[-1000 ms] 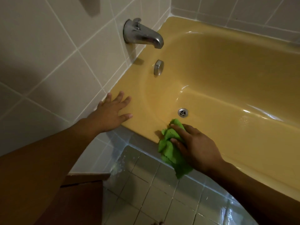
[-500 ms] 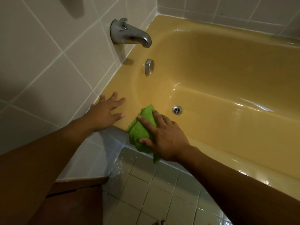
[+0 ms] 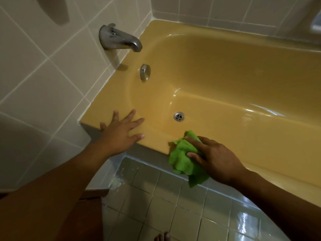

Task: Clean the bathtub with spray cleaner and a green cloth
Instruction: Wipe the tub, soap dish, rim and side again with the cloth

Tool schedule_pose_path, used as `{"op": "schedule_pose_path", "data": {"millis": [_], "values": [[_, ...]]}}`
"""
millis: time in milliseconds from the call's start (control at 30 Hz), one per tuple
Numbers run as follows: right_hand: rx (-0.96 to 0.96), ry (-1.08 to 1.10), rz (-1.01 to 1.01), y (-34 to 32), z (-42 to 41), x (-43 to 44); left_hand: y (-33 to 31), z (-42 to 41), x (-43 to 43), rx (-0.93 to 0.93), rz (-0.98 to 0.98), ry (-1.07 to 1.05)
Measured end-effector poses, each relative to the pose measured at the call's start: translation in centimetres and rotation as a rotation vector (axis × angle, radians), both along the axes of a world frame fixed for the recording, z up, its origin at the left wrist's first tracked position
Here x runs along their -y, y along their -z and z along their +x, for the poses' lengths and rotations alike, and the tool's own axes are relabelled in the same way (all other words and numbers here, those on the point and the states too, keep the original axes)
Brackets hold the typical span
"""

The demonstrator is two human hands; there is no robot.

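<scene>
No readable text, no label or brand on the bathtub [image 3: 225, 75], none on the faucet [image 3: 119, 38], none on the green cloth [image 3: 182, 153], wall tiles [image 3: 43, 84] unmarked.

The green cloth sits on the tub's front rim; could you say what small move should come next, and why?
Probably wipe the green cloth leftward along the rim toward the left hand: the right hand presses it there, with bare rim between both hands.
</scene>
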State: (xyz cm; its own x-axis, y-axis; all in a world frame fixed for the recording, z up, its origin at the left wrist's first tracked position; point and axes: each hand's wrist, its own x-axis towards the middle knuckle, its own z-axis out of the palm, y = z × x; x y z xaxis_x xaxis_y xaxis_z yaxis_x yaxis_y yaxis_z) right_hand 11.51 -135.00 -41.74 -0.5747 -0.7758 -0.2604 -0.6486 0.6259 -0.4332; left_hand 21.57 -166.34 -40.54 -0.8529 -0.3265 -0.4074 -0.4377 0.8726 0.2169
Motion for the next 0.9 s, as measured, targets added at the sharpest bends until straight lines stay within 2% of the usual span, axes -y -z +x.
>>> {"op": "schedule_pose_path", "data": {"millis": [100,200,367,600,900], "values": [[0.028,0.006,-0.072,-1.2,0.4,-1.6,0.2,-0.6,-2.2,0.016,0.001,0.011],[-0.052,-0.012,-0.146,-1.8,1.2,1.0,0.5,-0.8,-3.5,0.008,0.001,0.007],[-0.213,-0.112,0.029,0.5,3.6,4.6,0.7,-0.7,-3.8,-0.006,0.007,-0.012],[-0.311,-0.045,0.049,2.0,3.2,-6.0,0.8,-1.0,-8.3,0.042,-0.148,0.049],[-0.290,0.041,0.106,1.7,1.9,-18.0,2.0,-5.4,-21.4,0.008,-0.136,0.325]]}}
